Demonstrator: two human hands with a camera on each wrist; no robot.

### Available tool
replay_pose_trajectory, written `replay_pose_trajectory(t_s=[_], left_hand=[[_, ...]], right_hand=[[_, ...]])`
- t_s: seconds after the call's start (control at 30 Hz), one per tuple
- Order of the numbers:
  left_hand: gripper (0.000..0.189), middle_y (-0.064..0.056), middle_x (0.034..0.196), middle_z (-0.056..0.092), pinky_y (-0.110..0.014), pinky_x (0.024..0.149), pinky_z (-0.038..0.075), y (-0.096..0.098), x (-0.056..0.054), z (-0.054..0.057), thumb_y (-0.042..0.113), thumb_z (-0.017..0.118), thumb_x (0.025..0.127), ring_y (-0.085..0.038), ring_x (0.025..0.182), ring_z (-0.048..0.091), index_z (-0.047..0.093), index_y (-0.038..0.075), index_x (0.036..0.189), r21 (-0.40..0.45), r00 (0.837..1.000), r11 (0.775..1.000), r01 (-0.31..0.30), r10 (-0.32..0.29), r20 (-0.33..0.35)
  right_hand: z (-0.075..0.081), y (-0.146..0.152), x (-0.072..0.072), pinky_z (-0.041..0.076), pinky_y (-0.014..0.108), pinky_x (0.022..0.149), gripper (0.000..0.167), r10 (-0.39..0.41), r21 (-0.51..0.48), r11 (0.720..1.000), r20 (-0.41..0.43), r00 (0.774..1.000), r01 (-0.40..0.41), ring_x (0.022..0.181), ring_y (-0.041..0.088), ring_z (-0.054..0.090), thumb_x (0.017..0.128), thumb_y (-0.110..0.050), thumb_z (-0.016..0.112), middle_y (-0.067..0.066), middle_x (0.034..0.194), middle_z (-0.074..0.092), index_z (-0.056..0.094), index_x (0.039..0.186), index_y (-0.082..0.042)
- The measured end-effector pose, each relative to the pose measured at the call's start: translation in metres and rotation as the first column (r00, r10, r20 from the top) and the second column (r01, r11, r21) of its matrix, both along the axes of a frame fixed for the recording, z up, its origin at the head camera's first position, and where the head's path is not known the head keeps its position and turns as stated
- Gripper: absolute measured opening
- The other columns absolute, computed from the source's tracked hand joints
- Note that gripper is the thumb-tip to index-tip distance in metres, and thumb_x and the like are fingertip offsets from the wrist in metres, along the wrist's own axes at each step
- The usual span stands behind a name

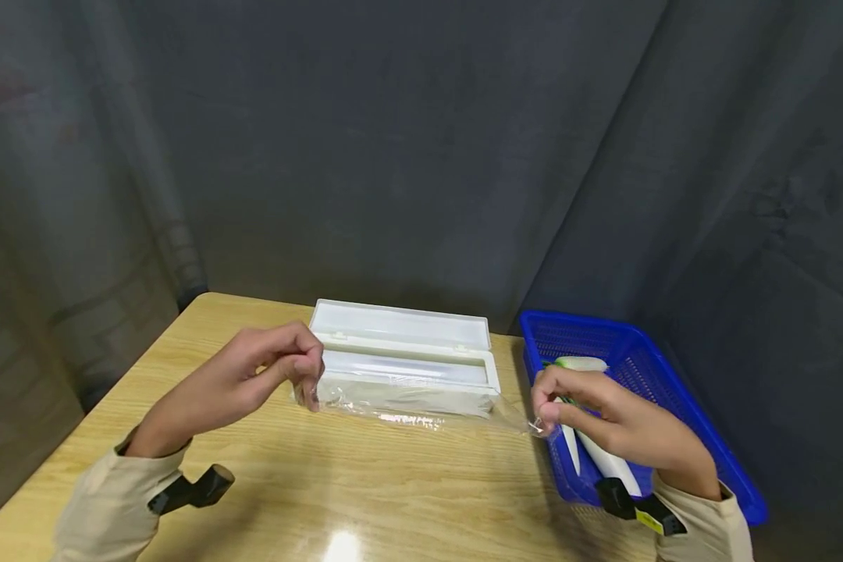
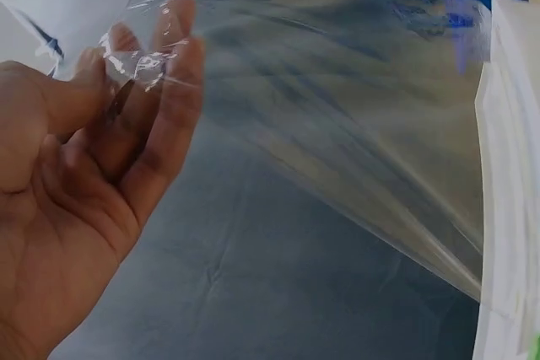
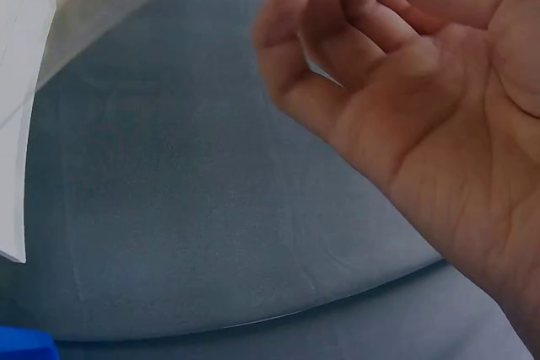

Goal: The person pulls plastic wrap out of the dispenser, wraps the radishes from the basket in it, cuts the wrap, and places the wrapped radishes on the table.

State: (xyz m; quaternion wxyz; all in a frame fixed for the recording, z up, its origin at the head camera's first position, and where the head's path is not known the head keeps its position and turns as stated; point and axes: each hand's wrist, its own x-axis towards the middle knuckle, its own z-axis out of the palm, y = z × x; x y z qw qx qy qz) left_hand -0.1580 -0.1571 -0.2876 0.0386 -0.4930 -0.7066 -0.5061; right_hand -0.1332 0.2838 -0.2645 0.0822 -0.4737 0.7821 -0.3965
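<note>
No lettering is readable; the yellow label (image 1: 649, 521) on the black wrist camera (image 1: 615, 499), lower right of the head view, is too small.

A light wooden table (image 1: 393, 484) has thin wavy lines in its top; a bright spot of light shines on its near edge; on the right side of the table stands a blue basket (image 1: 576, 318) with lots of tiny holes in its walls; inside it lie a fat white vegetable (image 1: 607, 462), a thin pointy white vegetable (image 1: 570, 449) just beside it, and a pale one with a bit of green (image 1: 581, 364) near the far end; a big dark grey curtain (image 1: 393, 156) hangs behind the table and down both sides, with long folds in it.
</note>
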Motion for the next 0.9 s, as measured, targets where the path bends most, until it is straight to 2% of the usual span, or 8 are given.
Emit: replay_pose_trajectory(t_s=[0.13, 0.2, 0.3, 0.4, 0.57, 0.77, 0.83, 0.9], left_hand=[[0.027, 0.003, 0.085, 0.065, -0.032, 0.065, 0.061, 0.001, 0.001, -0.003, -0.010, 0.052, 0.104, -0.015, 0.072, 0.073, 0.058, 0.015, 0.098, -0.050, 0.996, 0.996, 0.072, -0.069, 0.055], [0.025, 0.000, 0.084, 0.066, -0.032, 0.063, 0.060, 0.002, 0.001, -0.006, -0.009, 0.051, 0.105, -0.014, 0.072, 0.072, 0.058, 0.014, 0.099, -0.078, 0.989, 0.989, 0.128, -0.120, 0.091], [0.019, -0.003, 0.082, 0.065, -0.030, 0.062, 0.060, 0.006, 0.003, -0.011, -0.004, 0.050, 0.107, -0.010, 0.071, 0.070, 0.056, 0.011, 0.098, -0.145, 0.969, 0.964, 0.224, -0.204, 0.140], [0.015, -0.005, 0.078, 0.063, -0.028, 0.061, 0.060, 0.013, 0.007, -0.016, 0.004, 0.050, 0.109, -0.005, 0.071, 0.070, 0.054, 0.009, 0.095, -0.222, 0.949, 0.930, 0.292, -0.251, 0.193], [0.021, -0.004, 0.074, 0.062, -0.026, 0.061, 0.060, 0.020, 0.011, -0.024, 0.014, 0.050, 0.111, 0.000, 0.070, 0.067, 0.053, 0.010, 0.090, -0.306, 0.929, 0.895, 0.325, -0.242, 0.279], [0.023, 0.000, 0.071, 0.064, -0.022, 0.058, 0.056, 0.025, 0.014, -0.034, 0.018, 0.051, 0.111, 0.006, 0.067, 0.061, 0.054, 0.011, 0.089, -0.371, 0.927, 0.866, 0.335, -0.233, 0.292], [0.023, 0.000, 0.071, 0.065, -0.022, 0.057, 0.056, 0.026, 0.015, -0.039, 0.017, 0.051, 0.111, 0.007, 0.067, 0.061, 0.055, 0.011, 0.089, -0.382, 0.923, 0.859, 0.342, -0.231, 0.309], [0.023, -0.001, 0.071, 0.065, -0.022, 0.057, 0.057, 0.027, 0.016, -0.043, 0.017, 0.051, 0.111, 0.006, 0.067, 0.062, 0.055, 0.011, 0.089, -0.386, 0.911, 0.850, 0.359, -0.228, 0.345]], right_hand=[[-0.003, 0.002, -0.001, 0.052, 0.027, 0.070, 0.031, 0.077, 0.078, 0.994, 0.008, 0.997, -0.077, 0.081, 0.009, 0.058, 0.103, 0.014, 0.051, 0.000, 0.090, 0.057, 0.058, 0.107, -0.016], [-0.005, 0.002, -0.002, 0.052, 0.025, 0.070, 0.028, 0.112, 0.099, 0.989, 0.017, 0.994, -0.113, 0.080, 0.007, 0.057, 0.103, 0.013, 0.052, 0.000, 0.089, 0.057, 0.059, 0.107, -0.014], [-0.009, 0.001, -0.004, 0.053, 0.021, 0.070, 0.023, 0.158, 0.126, 0.979, 0.013, 0.987, -0.158, 0.082, 0.001, 0.056, 0.103, 0.010, 0.053, 0.000, 0.088, 0.056, 0.059, 0.105, -0.012], [-0.014, -0.002, -0.005, 0.054, 0.021, 0.070, 0.019, 0.195, 0.160, 0.966, 0.056, 0.979, -0.202, 0.084, -0.002, 0.055, 0.105, 0.007, 0.053, 0.002, 0.088, 0.055, 0.056, 0.102, -0.011], [-0.019, -0.008, -0.002, 0.056, 0.021, 0.070, 0.012, 0.200, 0.255, 0.938, 0.155, 0.967, -0.235, 0.084, -0.004, 0.056, 0.109, -0.006, 0.051, -0.001, 0.087, 0.058, 0.057, 0.101, -0.012], [-0.029, -0.014, 0.000, 0.055, 0.018, 0.068, 0.012, 0.241, 0.306, 0.905, 0.201, 0.949, -0.294, 0.083, -0.009, 0.053, 0.110, -0.011, 0.051, 0.000, 0.084, 0.060, 0.058, 0.100, -0.012], [-0.033, -0.015, 0.000, 0.054, 0.017, 0.068, 0.013, 0.250, 0.317, 0.895, 0.225, 0.942, -0.314, 0.082, -0.010, 0.053, 0.110, -0.011, 0.051, 0.000, 0.083, 0.060, 0.058, 0.100, -0.011], [-0.038, -0.017, 0.000, 0.054, 0.016, 0.068, 0.013, 0.249, 0.329, 0.886, 0.253, 0.935, -0.325, 0.082, -0.011, 0.052, 0.111, -0.011, 0.051, -0.001, 0.083, 0.060, 0.059, 0.100, -0.010]])
